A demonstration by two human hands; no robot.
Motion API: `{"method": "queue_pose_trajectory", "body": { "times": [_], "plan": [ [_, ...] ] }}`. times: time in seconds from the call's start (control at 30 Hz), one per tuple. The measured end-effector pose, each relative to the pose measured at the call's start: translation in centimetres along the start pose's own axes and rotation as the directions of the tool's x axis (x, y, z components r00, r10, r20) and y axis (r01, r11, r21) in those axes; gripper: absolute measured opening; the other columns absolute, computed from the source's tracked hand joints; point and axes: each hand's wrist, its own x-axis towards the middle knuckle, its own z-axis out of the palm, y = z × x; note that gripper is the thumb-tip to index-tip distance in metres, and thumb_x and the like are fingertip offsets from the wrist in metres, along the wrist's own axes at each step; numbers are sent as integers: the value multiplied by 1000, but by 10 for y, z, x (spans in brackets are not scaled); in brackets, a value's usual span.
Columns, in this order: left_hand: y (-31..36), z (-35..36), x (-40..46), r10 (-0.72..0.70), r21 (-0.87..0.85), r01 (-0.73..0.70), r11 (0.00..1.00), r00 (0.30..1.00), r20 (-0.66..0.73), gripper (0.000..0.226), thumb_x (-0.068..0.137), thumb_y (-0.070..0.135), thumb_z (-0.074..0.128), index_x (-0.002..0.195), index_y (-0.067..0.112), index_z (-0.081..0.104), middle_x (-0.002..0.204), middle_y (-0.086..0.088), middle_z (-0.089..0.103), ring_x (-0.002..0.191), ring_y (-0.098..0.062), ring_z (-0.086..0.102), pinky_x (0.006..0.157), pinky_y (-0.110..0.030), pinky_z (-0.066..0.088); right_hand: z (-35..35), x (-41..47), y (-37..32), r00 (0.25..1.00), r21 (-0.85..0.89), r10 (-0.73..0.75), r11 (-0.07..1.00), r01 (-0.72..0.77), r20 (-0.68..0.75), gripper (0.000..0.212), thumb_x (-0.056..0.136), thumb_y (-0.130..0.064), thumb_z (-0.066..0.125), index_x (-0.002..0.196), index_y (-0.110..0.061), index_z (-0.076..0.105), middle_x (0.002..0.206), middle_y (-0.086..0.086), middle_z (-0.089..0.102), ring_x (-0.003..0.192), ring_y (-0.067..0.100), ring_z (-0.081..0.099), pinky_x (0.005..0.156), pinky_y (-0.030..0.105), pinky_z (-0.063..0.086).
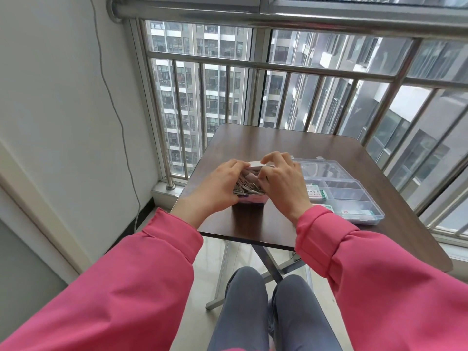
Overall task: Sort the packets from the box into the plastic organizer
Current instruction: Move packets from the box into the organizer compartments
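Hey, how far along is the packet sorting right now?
Early on, it seems. Done: a few green-and-white packets already lie in the near compartments of the clear plastic organizer. In hand: the left hand and right hand are both at the open box, fingers in its packed contents. Left: the box looks full, and the organizer's far compartments look empty.

Both pink-sleeved arms reach forward, left hand (219, 184) and right hand (283, 179) close together, fingers curled inward, knuckles up.
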Motion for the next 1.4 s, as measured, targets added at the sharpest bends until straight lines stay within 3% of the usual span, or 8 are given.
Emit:
{"method": "queue_pose_trajectory", "body": {
  "times": [0.13, 0.4, 0.53, 0.63, 0.77, 1.07, 1.23, 1.4],
  "plan": [
    [0, -1, 2, -4, -14, 4, 1000, 1000, 10, 70, 73, 9, 73, 136, 11, 42, 132, -5, 48, 124, -20, 45, 102, -26, 36, -4, 0, 2, 999, -77, -51, 996, 50, -9, 48, 84, -48, 39, 61, -13, 63, 87, 6, 63, 80, 29, 60, 67, 39, 48],
    [1, -3, -1, 1, -61, -1, 998, 1000, -7, 61, 71, 8, 73, 127, 14, 49, 123, -4, 52, 117, -19, 48, 96, -24, 37, 1, 9, 9, 955, 30, -290, 957, 289, 64, 37, 85, -34, 36, 108, -22, 63, 105, 9, 59, 94, 31, 56, 75, 43, 47],
    [2, -4, 0, 1, -59, -1, 998, 1000, 0, 64, 71, 10, 73, 130, 12, 47, 125, -5, 52, 118, -19, 47, 96, -21, 35, 2, 11, 12, 943, -11, -318, 947, 320, 96, 21, 84, -22, 56, 104, -19, 62, 108, 10, 57, 97, 32, 55, 75, 43, 47],
    [1, -5, 0, 0, -65, 0, 998, 1000, 0, 64, 71, 9, 73, 129, 13, 48, 123, -5, 53, 117, -19, 48, 97, -22, 35, -2, 14, 10, 950, -52, -261, 960, 273, 171, 29, 80, -13, 65, 109, -14, 64, 121, 16, 53, 110, 36, 50, 83, 48, 45],
    [1, -5, 0, -5, -71, 5, 997, 1000, -1, 66, 71, 10, 74, 132, 13, 47, 124, -4, 52, 118, -19, 48, 97, -21, 34, -9, 16, 4, 951, -76, -183, 975, 208, 250, 39, 91, -31, 41, 118, -10, 60, 139, 12, 37, 129, 29, 32, 100, 42, 32],
    [2, -5, 1, -40, -45, 40, 998, 999, 9, 69, 73, 6, 70, 136, 10, 42, 132, -6, 48, 124, -20, 44, 101, -22, 32, -8, 14, 9, 997, 130, -36, 991, 26, 70, 26, 77, -32, 73, 68, -8, 72, 117, 9, 59, 111, 28, 49, 83, 41, 42],
    [0, -2, 6, -73, 16, 73, 997, 997, 23, 70, 75, 8, 68, 139, 13, 39, 138, -4, 47, 128, -23, 41, 109, -29, 28, -11, 17, 17, 996, 234, 50, 970, -64, 67, 8, 80, -14, 72, 79, -6, 70, 113, 9, 58, 109, 26, 48, 90, 35, 41],
    [3, -5, 14, -133, 103, 124, 987, 987, 87, 76, 79, 12, 63, 145, 16, 26, 149, -6, 33, 141, -20, 23, 116, -40, 5, -20, 22, 24, 977, 349, 197, 913, -212, 78, 9, 83, -14, 68, 87, -6, 68, 93, 12, 68, 91, 28, 61, 81, 39, 48]
  ]
}}
